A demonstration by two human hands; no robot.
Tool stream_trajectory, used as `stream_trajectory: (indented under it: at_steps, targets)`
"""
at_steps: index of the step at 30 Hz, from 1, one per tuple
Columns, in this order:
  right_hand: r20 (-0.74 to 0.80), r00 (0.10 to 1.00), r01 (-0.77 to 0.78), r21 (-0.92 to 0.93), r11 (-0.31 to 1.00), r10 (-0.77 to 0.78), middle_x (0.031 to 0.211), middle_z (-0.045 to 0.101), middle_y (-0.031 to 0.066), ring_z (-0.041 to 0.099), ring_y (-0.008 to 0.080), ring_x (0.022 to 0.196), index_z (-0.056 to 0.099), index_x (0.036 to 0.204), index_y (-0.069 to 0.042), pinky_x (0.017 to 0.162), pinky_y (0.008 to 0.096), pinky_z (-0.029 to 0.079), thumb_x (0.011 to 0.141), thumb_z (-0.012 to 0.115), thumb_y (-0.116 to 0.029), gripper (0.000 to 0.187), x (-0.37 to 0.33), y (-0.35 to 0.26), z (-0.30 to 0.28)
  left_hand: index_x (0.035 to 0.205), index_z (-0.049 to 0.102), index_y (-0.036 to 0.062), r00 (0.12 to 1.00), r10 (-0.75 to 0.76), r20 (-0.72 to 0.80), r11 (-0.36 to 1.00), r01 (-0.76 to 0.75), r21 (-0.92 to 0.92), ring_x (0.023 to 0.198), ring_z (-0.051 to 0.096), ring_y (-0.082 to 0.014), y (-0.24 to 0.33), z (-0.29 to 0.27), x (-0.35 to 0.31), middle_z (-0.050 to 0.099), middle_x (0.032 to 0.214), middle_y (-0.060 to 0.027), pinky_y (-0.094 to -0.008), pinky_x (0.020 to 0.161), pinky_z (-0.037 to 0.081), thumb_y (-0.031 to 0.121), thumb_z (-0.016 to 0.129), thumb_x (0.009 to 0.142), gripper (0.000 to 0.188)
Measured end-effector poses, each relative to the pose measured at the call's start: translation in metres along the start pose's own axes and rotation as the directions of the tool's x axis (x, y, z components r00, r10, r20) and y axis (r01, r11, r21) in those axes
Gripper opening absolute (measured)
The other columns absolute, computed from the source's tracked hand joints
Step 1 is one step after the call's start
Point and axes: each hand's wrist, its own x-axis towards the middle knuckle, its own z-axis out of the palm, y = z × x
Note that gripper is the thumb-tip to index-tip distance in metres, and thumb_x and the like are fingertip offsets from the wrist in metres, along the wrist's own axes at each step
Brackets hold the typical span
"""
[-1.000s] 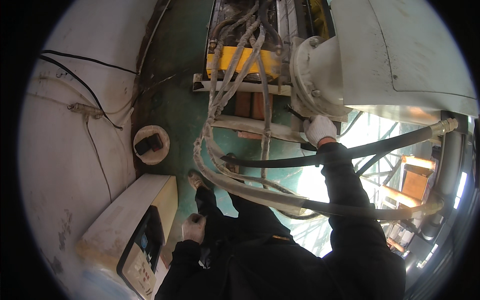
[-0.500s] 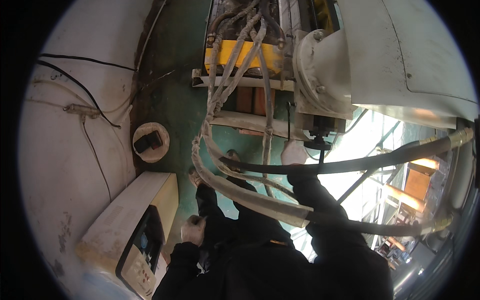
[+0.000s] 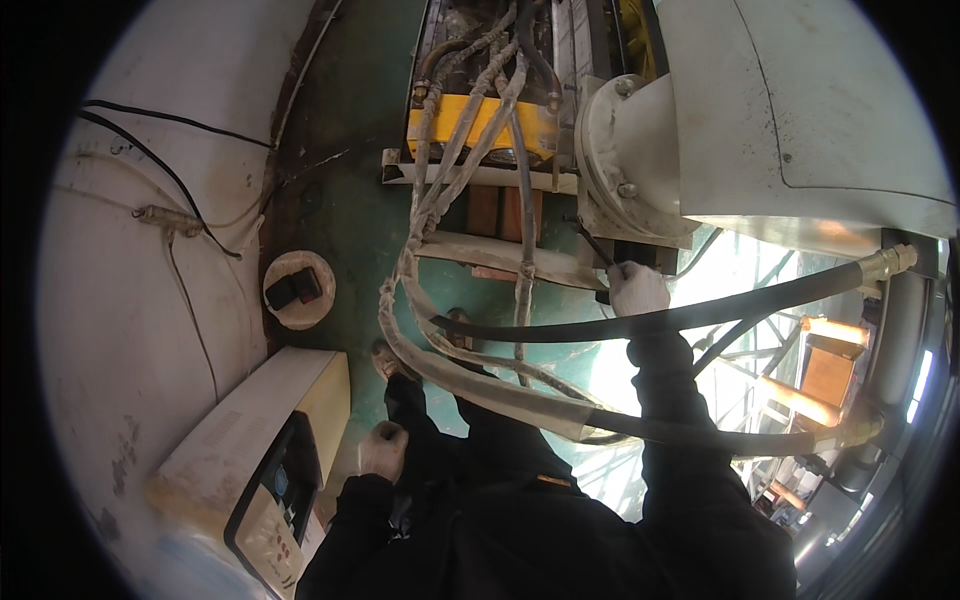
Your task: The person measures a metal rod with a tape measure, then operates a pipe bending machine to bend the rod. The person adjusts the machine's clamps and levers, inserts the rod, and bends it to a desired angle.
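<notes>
My right hand, pale and possibly gloved, is below the round flange of the white machine. It is closed round the lower end of a thin dark rod, which slants down to it from beside the flange. Behind the hand, most of the dark fitting under the flange is hidden. A thick black hose crosses in front of my right wrist. My left hand hangs beside my left leg, its fingers curled in, and nothing shows in them.
Sleeved hoses loop across in front of me from the yellow-fronted machine part. To the left stand a beige cabinet and a round stool-like top with a dark object on it. Bright framework lies to the right.
My right hand has moved right and slightly up, and the rod has swung from upright to slanted with it. The left hand has barely moved. The whole view has shifted a little.
</notes>
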Motion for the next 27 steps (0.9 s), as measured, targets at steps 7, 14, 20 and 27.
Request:
stream_trajectory:
  at_steps: [7, 14, 20, 27]
  targets:
    - [0.163, 0.985, -0.021, -0.191, 0.981, 0.053, 0.117, 0.084, 0.0285, 0.081, 0.0487, 0.115, 0.091, 0.115, -0.008, 0.103, 0.0572, 0.064, 0.105, 0.068, -0.042, 0.042, 0.047, -0.035, -0.020, 0.116, 0.084, -0.0008, 1.000, -0.001, -0.016, 0.998, 0.000, -0.055, 0.107, 0.083, -0.0431, 0.009, 0.005, -0.008, 0.085, 0.110, -0.0254, -0.0490, 0.096, 0.064, 0.033, 0.079, 0.100, 0.038]
    - [0.119, 0.992, -0.018, -0.167, 0.986, 0.038, 0.113, 0.084, 0.0272, 0.080, 0.0485, 0.110, 0.090, 0.114, -0.009, 0.099, 0.0575, 0.064, 0.105, 0.070, -0.040, 0.038, 0.046, -0.032, 0.000, 0.113, 0.083, -0.0003, 0.993, -0.111, 0.028, 0.994, 0.112, -0.017, 0.103, 0.081, -0.0453, -0.018, 0.000, -0.012, 0.084, 0.105, -0.0258, -0.0496, 0.091, 0.063, 0.038, 0.080, 0.104, 0.039]
    - [0.230, 0.967, -0.049, -0.235, 0.971, 0.105, 0.092, 0.082, 0.0286, 0.082, 0.0515, 0.099, 0.073, 0.116, 0.001, 0.090, 0.0615, 0.065, 0.111, 0.061, -0.029, 0.033, -0.020, -0.019, 0.116, 0.111, 0.083, -0.0012, 0.987, -0.147, 0.067, 0.989, 0.149, -0.021, 0.100, 0.082, -0.0446, -0.027, 0.000, -0.008, 0.084, 0.104, -0.0264, -0.0496, 0.089, 0.063, 0.042, 0.083, 0.104, 0.044]
    - [0.145, 0.974, -0.162, -0.070, 0.984, 0.171, 0.101, 0.084, 0.0293, 0.083, 0.0497, 0.101, 0.075, 0.112, 0.001, 0.089, 0.0592, 0.066, 0.108, 0.062, -0.019, 0.025, -0.032, -0.012, 0.173, 0.112, 0.083, -0.0015, 0.999, -0.049, 0.004, 0.999, 0.049, -0.023, 0.101, 0.083, -0.0432, -0.017, -0.006, -0.011, 0.084, 0.105, -0.0260, -0.0486, 0.091, 0.064, 0.036, 0.079, 0.103, 0.039]
